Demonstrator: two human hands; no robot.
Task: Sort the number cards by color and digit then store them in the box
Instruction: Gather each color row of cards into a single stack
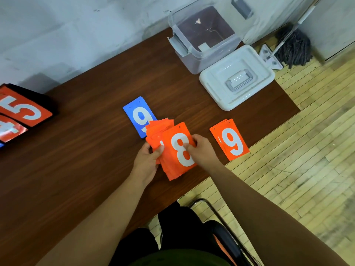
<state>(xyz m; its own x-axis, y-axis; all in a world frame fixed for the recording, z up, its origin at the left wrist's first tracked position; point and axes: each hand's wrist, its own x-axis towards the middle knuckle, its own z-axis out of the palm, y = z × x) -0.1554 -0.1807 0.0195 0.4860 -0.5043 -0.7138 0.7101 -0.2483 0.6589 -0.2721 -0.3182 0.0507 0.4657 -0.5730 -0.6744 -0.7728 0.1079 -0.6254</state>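
Orange 8 card, both hands

Even, soft indoor light; faint glare on table; wide-angle bending at edges; slight blur.

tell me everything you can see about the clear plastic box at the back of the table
The clear plastic box is a see-through, roughly square tub with rounded corners and a thick rim. It stands upright and open at the far right end of the table, close to the wall. Grey latch clips hang at two opposite sides. No number cards are in it; only a small pale scrap shows inside. Its white lid, with a recessed handle, lies flat on the table just in front of it, close against its near side.
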